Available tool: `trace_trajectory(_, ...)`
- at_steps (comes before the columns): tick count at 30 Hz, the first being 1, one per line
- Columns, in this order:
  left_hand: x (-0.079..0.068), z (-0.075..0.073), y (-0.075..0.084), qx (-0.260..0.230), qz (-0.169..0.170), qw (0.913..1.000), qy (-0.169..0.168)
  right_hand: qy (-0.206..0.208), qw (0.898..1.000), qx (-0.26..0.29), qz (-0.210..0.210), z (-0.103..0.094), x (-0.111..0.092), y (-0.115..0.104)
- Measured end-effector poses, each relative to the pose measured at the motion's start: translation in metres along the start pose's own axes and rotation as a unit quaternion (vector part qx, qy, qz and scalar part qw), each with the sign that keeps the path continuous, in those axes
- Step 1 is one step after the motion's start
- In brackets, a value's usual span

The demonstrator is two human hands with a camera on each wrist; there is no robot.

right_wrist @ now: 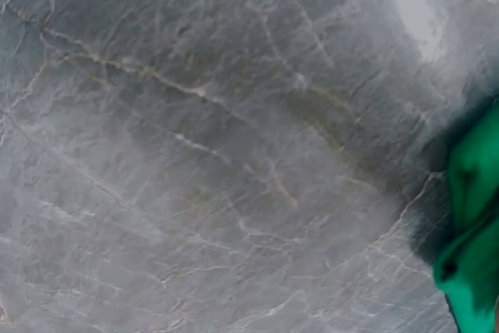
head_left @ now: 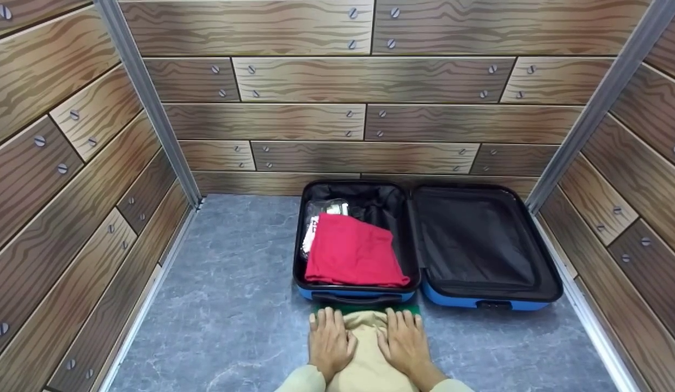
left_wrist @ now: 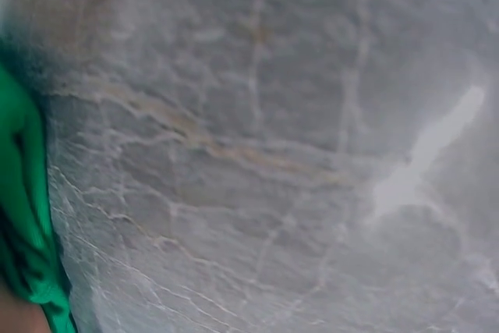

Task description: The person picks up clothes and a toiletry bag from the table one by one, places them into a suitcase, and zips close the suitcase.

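Side by side at the bottom of the head view, my left hand (head_left: pixel 331 340) and right hand (head_left: pixel 405 340) rest on a green cloth (head_left: pixel 411 308), fingers pointing forward and looking fairly straight. The hands mostly hide this cloth. Beige fabric (head_left: pixel 364 354) bulges between them; whether it is my clothing cannot be told. Creased edges of the green cloth (left_wrist: pixel 22 185) show at the left of the left wrist view and, as green cloth (right_wrist: pixel 475 200), at the right of the right wrist view. Just ahead of my fingers lies an open blue suitcase (head_left: pixel 359 298), holding a folded red cloth (head_left: pixel 354 250).
A clear packet (head_left: pixel 309 237) with white print lies partly under the red cloth. The suitcase's black-lined lid (head_left: pixel 479 239) is spread flat to the right. Grey marbled floor (head_left: pixel 234 288) extends around it, bounded by wood-patterned walls (head_left: pixel 315 120) at the back and both sides.
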State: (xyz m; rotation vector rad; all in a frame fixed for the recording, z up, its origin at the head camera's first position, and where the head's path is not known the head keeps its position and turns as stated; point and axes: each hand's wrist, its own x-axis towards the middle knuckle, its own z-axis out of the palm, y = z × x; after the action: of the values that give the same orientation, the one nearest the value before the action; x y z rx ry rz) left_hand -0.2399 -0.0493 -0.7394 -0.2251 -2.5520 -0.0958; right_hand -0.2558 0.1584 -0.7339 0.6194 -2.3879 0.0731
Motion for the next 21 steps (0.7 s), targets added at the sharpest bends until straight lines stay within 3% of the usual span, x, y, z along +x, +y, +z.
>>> trace_trajectory(10, 0.001, -0.001, -0.001, 0.007, 0.016, 0.9997, 0.017, -0.039, 0.999, -0.027, 0.002, -0.006, 0.002, -0.001)
trace_trajectory(15, 0.006, -0.007, -0.011, 0.034, 0.087, 0.9953, 0.026, -0.061, 0.998, -0.032, -0.015, -0.016, 0.008, 0.003)
trace_trajectory(21, 0.013, -0.025, -0.028, 0.031, 0.164, 0.9842, 0.058, -0.003, 0.998, -0.009, -0.061, -0.03, 0.014, 0.016)
